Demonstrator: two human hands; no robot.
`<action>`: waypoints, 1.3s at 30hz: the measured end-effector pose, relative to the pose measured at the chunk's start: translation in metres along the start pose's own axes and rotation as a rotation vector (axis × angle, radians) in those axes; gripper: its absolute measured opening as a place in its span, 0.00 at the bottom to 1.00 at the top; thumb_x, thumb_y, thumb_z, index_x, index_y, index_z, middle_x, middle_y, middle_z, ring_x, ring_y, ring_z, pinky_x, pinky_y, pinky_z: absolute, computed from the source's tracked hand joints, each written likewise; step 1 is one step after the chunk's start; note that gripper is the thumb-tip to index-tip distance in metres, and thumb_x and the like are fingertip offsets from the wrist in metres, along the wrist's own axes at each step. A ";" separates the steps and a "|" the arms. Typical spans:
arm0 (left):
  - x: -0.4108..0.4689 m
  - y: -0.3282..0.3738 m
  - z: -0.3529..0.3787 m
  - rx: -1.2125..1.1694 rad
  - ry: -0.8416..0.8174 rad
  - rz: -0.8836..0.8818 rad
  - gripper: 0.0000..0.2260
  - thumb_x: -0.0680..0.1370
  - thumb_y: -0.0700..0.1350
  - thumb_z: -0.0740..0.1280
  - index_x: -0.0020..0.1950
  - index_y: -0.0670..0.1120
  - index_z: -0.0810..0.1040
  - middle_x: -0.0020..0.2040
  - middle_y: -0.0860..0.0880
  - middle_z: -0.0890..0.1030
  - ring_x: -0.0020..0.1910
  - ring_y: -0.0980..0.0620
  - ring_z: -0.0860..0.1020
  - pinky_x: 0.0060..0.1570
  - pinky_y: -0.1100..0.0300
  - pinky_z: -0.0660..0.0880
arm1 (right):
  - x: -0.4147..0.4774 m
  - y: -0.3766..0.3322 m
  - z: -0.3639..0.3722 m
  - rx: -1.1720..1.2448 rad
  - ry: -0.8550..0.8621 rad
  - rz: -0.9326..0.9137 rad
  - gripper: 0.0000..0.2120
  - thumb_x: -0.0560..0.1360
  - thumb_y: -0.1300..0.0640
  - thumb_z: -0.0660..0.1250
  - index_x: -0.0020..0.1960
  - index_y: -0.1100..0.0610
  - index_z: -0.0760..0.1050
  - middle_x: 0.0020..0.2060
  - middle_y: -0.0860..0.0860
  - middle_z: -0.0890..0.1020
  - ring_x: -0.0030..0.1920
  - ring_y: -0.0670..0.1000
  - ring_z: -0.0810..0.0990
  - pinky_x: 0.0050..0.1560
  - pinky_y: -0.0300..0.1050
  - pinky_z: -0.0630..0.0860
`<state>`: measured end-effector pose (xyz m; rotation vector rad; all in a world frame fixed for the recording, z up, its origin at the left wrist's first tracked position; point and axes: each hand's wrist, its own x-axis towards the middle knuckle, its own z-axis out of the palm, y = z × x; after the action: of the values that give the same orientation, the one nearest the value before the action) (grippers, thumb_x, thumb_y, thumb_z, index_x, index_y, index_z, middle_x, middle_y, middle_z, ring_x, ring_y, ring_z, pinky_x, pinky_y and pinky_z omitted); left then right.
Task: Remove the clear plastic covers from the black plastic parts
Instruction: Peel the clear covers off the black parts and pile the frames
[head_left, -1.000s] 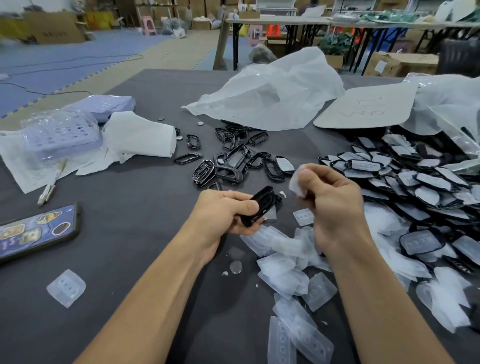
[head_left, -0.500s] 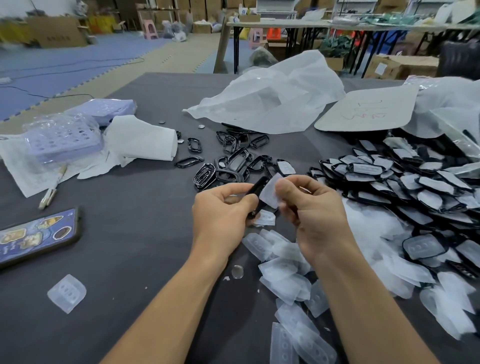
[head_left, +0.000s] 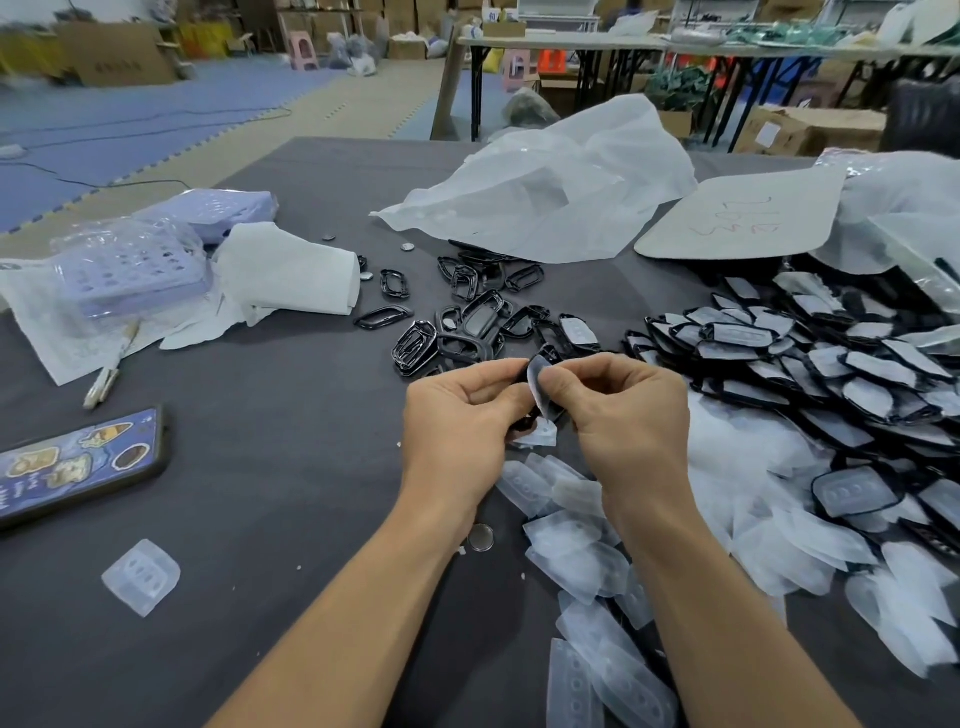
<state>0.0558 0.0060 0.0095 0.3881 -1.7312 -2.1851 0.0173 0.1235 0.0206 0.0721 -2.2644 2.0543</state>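
Even, diffuse overhead light, moderately bright. On the grey table the left hand and right hand cast only faint, soft-edged shadows. Small highlights glint on the loose black frames at the table's centre; the clear cover shows a pale sheen against the dull black part. Focus is sharp at the table's centre; the room beyond its far edge is soft, most blurred past its far left corner. Wide-angle distortion bows the table's edges.

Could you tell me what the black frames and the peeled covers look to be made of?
Black frames: likely hard moulded plastic, glossy, with bright glints on the edges. Peeled covers: thin clear plastic, milky and translucent, with pressed dimples.
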 end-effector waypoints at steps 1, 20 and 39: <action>0.000 0.001 0.000 -0.014 -0.014 -0.005 0.08 0.75 0.36 0.77 0.53 0.44 0.88 0.44 0.43 0.89 0.41 0.51 0.86 0.41 0.60 0.80 | 0.000 0.000 0.000 -0.007 0.028 -0.006 0.04 0.68 0.49 0.81 0.38 0.44 0.86 0.33 0.47 0.86 0.37 0.51 0.86 0.45 0.57 0.85; -0.005 0.006 0.006 -0.145 -0.095 -0.056 0.09 0.76 0.32 0.72 0.51 0.42 0.89 0.43 0.41 0.88 0.40 0.50 0.83 0.38 0.63 0.79 | -0.006 0.000 0.009 0.044 0.220 -0.106 0.10 0.72 0.56 0.78 0.38 0.51 0.76 0.30 0.44 0.83 0.30 0.44 0.79 0.35 0.40 0.76; -0.001 0.000 0.004 0.281 0.064 0.033 0.09 0.67 0.52 0.75 0.44 0.65 0.86 0.38 0.56 0.87 0.39 0.58 0.86 0.42 0.60 0.81 | 0.003 0.001 0.002 0.110 -0.053 0.109 0.06 0.73 0.64 0.73 0.39 0.57 0.84 0.35 0.54 0.86 0.37 0.56 0.86 0.44 0.56 0.84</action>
<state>0.0550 0.0103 0.0104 0.4880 -1.9986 -1.8878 0.0143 0.1213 0.0196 0.0102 -2.2299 2.2572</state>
